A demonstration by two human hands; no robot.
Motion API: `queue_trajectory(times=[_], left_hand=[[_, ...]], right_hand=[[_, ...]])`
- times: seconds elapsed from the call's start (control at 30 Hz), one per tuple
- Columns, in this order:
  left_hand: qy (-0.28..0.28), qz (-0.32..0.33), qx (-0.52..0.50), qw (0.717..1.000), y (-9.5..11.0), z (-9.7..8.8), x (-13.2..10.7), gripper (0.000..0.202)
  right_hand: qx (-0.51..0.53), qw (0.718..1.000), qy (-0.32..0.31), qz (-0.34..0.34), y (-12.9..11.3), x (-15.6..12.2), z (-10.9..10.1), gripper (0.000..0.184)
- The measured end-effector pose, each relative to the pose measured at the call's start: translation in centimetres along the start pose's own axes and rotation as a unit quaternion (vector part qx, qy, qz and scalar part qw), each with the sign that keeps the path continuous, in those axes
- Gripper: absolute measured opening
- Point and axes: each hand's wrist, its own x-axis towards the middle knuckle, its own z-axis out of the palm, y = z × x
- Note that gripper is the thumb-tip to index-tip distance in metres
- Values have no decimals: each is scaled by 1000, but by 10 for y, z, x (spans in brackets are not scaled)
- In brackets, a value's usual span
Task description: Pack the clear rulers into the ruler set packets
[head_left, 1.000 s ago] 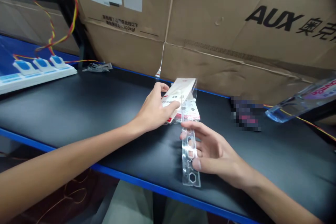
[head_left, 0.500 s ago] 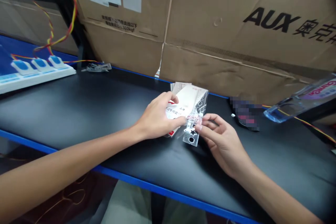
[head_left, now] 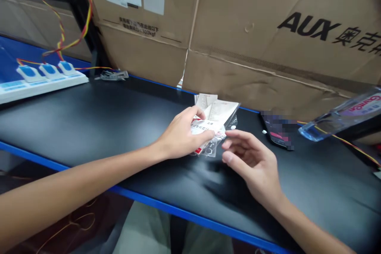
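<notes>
My left hand [head_left: 184,133] is closed on a clear plastic packet [head_left: 228,117], its thumb and fingers over the white printed front with red patches. Pale paper sheets [head_left: 206,99] show inside or behind the packet at its top. Below the thumb, the end of a clear stencil ruler [head_left: 210,151] with a hexagon cut-out peeks out; the rest of it is hidden. Just right of the packet is my right hand [head_left: 256,156], its fingers curved and apart with nothing between them. One right fingertip is close to the packet's edge; I cannot tell whether it touches.
Behind the black tabletop [head_left: 98,123] stands a large cardboard box [head_left: 238,63]. A phone [head_left: 275,129] lies at right, beside a tilted clear bottle [head_left: 333,117]. A white power strip [head_left: 44,85] with plugs sits at left, near some small clear plastic pieces [head_left: 112,75].
My right hand has let go of the stencil ruler and opened, drawing slightly away. The ruler now lies mostly beneath the packet. My left hand keeps its hold.
</notes>
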Motion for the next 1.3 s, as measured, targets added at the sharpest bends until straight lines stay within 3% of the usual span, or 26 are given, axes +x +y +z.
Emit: queue_trajectory(times=[0.13, 0.27, 0.33, 0.5, 0.57, 0.63, 0.73, 0.8, 0.9, 1.0, 1.07, 1.17, 1.3], left_hand=[[-15, -4, -7, 1000, 2, 2, -3, 27], [-38, 11, -8, 999, 3, 3, -5, 30], [-41, 23, -11, 999, 3, 4, -6, 31], [-53, 42, -26, 997, 1, 4, -7, 33], [-60, 41, -53, 996, 2, 4, -7, 33], [-65, 25, -110, 992, 4, 3, -7, 32], [-79, -48, -227, 969, 9, 1, -5, 30], [-90, -100, -267, 954, 12, -1, -4, 29], [-110, -120, -268, 949, 11, 0, -5, 30], [-114, -67, -258, 957, 7, 2, -6, 35], [-106, -43, -259, 959, 6, 2, -7, 41], [-100, -108, -313, 938, 9, -2, -5, 42], [-114, -199, -359, 905, 11, -8, -2, 39]], right_hand=[[-79, 991, -89, -56, 0, -7, 4, 31], [-160, 981, -67, -86, 2, -8, 4, 18], [-171, 979, -79, -74, 1, -6, 3, 13], [-208, 951, -227, -9, -3, -4, 2, 22], [-227, 944, -239, -22, -4, -5, 1, 19], [-235, 947, -207, -77, -3, -7, 1, 15], [-217, 956, -105, -168, -1, -8, 0, 35], [-208, 960, -71, -174, 0, -6, 0, 41], [-214, 961, -101, -141, 1, -3, -1, 42], [-222, 956, -153, -120, 3, -1, -1, 46], [-228, 952, -144, -142, 5, -2, 0, 46], [-196, 963, -57, -176, 2, -3, 0, 53], [-102, 981, 115, -120, -7, 3, -6, 61]])
